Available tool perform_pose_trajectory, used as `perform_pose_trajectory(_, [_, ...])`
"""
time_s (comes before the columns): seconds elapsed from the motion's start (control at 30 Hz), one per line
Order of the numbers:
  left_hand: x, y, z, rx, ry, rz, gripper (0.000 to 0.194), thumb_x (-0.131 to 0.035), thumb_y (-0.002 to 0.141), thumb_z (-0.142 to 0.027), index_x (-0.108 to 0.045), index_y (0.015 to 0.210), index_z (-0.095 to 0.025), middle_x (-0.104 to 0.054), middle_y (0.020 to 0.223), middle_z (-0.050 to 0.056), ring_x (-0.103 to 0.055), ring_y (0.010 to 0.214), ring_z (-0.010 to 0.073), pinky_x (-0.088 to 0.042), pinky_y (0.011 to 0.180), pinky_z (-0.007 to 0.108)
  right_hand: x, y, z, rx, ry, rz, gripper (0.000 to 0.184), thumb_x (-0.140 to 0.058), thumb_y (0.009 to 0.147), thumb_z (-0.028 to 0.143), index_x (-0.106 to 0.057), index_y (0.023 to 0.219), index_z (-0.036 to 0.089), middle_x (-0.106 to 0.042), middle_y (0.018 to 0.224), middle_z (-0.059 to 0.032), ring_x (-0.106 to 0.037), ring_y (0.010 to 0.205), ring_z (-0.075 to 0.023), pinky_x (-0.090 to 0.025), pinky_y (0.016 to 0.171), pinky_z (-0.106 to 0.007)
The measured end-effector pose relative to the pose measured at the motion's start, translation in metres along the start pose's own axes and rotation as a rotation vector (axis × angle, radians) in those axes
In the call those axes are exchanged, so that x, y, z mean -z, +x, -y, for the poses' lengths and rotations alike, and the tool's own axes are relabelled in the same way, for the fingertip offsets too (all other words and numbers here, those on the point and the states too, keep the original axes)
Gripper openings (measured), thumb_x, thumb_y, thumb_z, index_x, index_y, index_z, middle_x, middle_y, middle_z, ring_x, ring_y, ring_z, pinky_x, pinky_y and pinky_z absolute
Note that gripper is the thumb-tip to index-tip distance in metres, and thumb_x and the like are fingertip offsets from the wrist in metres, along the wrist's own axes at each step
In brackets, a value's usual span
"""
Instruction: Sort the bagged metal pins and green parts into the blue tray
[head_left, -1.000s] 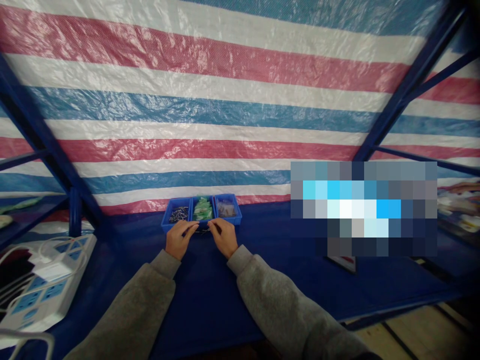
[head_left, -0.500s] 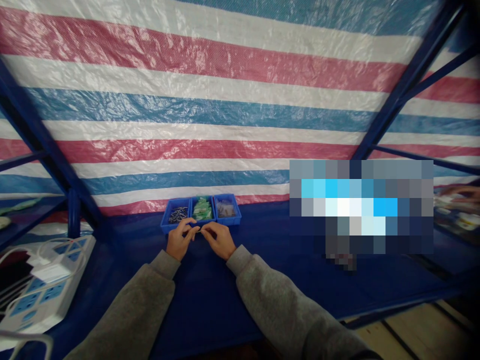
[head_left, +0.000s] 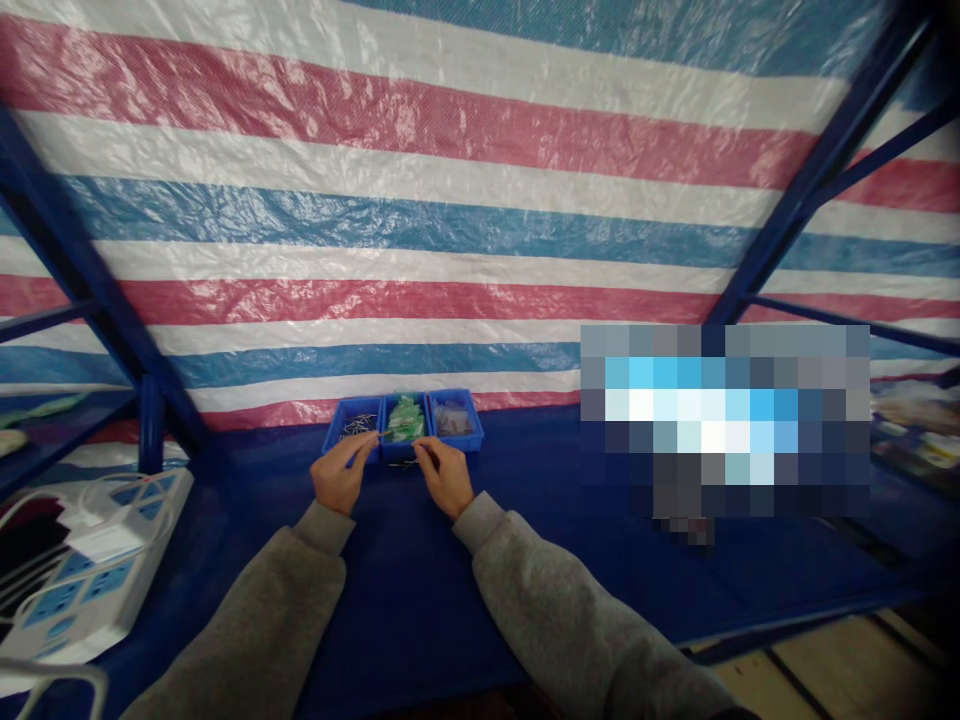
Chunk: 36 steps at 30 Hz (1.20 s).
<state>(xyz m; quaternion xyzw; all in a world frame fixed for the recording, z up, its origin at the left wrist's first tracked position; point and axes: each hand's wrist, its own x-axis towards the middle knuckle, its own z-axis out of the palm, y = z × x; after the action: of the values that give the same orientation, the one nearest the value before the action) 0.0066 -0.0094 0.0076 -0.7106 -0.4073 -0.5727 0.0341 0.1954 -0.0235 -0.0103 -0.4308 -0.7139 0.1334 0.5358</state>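
Note:
My left hand is closed in a pinch at the front of the left blue bin. A tiny thin piece seems to stick out from its fingertips, too small to name. My right hand is also pinched, in front of the middle bin; what it holds, if anything, cannot be made out. Thin metal pieces fill the left bin. Green plastic pieces are heaped in the middle one, and greyish clear pieces lie in the right one. Small thin pieces rest on the table between my hands.
A white power strip with plugs and cables lies at the left on the blue table. Blurred-out pixels cover an area at the right. Striped plastic sheeting hangs behind, between blue metal posts.
My hands have moved apart from meeting fingertips; the left has shifted left. Thin pieces on the table between them now show. The hand at the far right edge is no longer distinct.

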Motion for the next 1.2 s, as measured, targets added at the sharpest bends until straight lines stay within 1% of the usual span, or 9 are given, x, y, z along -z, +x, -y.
perform_pose_trajectory(0.07, [0.008,0.007,0.011,-0.041,0.145,-0.085,0.021,-0.053,0.086,-0.029,-0.068,0.096,-0.019,-0.071,0.095,0.005,-0.066,0.089,0.0188,-0.049,0.086,0.033,-0.001,0.000,-0.002,-0.001,-0.030,-0.003,0.024,-0.041,0.091,0.027,-0.063,0.091,0.018,-0.066,0.081,-0.0035,-0.061,0.073,-0.0151,-0.043,0.068,-0.023])
perform_pose_trajectory(0.1, [0.010,0.010,0.016,-0.045,0.213,-0.081,0.023,-0.051,0.087,-0.029,-0.068,0.099,-0.019,-0.070,0.097,0.006,-0.065,0.090,0.0191,-0.048,0.087,0.034,-0.002,0.000,-0.003,-0.002,-0.047,0.001,0.023,-0.042,0.090,0.026,-0.063,0.088,0.018,-0.066,0.080,-0.0035,-0.061,0.072,-0.0151,-0.043,0.068,-0.023])
perform_pose_trajectory(0.17, [0.012,0.014,0.023,-0.066,0.335,-0.006,0.025,-0.049,0.088,-0.031,-0.066,0.103,-0.020,-0.068,0.103,0.008,-0.062,0.098,0.0215,-0.044,0.091,0.039,-0.002,0.000,-0.005,-0.011,-0.085,0.012,0.022,-0.043,0.089,0.024,-0.063,0.086,0.018,-0.067,0.078,-0.0032,-0.061,0.071,-0.0151,-0.042,0.067,-0.023])
perform_pose_trajectory(0.27, [0.007,0.012,0.021,-0.162,0.359,0.149,0.025,-0.050,0.087,-0.031,-0.064,0.105,-0.021,-0.065,0.110,0.008,-0.058,0.103,0.0224,-0.042,0.091,0.039,-0.002,0.002,-0.007,-0.041,-0.139,0.021,0.021,-0.044,0.088,0.023,-0.064,0.084,0.018,-0.067,0.078,-0.0030,-0.061,0.070,-0.0150,-0.042,0.066,-0.023])
perform_pose_trajectory(0.4, [-0.004,0.002,0.011,-0.353,0.304,0.425,0.022,-0.047,0.089,-0.028,-0.066,0.097,-0.020,-0.068,0.093,0.006,-0.060,0.089,0.0180,-0.043,0.084,0.033,0.000,0.003,-0.008,-0.083,-0.187,0.022,0.021,-0.045,0.087,0.022,-0.065,0.083,0.019,-0.067,0.075,-0.0030,-0.061,0.067,-0.0151,-0.042,0.065,-0.023])
perform_pose_trajectory(0.5, [-0.011,-0.005,0.008,-0.374,0.336,0.584,0.024,-0.047,0.089,-0.031,-0.067,0.097,-0.021,-0.068,0.090,0.006,-0.059,0.085,0.0179,-0.044,0.080,0.032,0.000,0.003,-0.008,-0.101,-0.194,0.022,0.020,-0.045,0.087,0.023,-0.065,0.083,0.019,-0.067,0.074,-0.0029,-0.061,0.066,-0.0153,-0.042,0.065,-0.024])
perform_pose_trajectory(0.7, [-0.017,-0.011,0.012,-0.282,0.268,0.645,0.023,-0.051,0.086,-0.035,-0.069,0.093,-0.022,-0.067,0.086,0.006,-0.058,0.083,0.0179,-0.044,0.074,0.029,-0.002,0.002,-0.010,-0.098,-0.190,0.018,0.021,-0.046,0.087,0.024,-0.065,0.082,0.019,-0.067,0.073,-0.0028,-0.060,0.065,-0.0153,-0.042,0.065,-0.023])
perform_pose_trajectory(0.97, [-0.018,-0.012,0.009,-0.293,0.377,0.724,0.018,-0.050,0.086,-0.021,-0.068,0.089,-0.021,-0.064,0.082,0.005,-0.056,0.080,0.0167,-0.043,0.067,0.026,-0.002,0.002,-0.010,-0.105,-0.196,0.035,0.018,-0.048,0.086,0.021,-0.065,0.081,0.019,-0.067,0.073,-0.0022,-0.061,0.066,-0.0151,-0.042,0.065,-0.023])
perform_pose_trajectory(1.2, [-0.022,-0.016,0.014,-0.287,0.313,0.697,0.020,-0.046,0.087,-0.017,-0.066,0.086,-0.020,-0.062,0.080,0.005,-0.056,0.080,0.0156,-0.044,0.067,0.024,-0.002,0.002,-0.010,-0.134,-0.189,0.051,0.017,-0.049,0.085,0.021,-0.066,0.081,0.020,-0.068,0.073,-0.0019,-0.062,0.067,-0.0153,-0.042,0.065,-0.024])
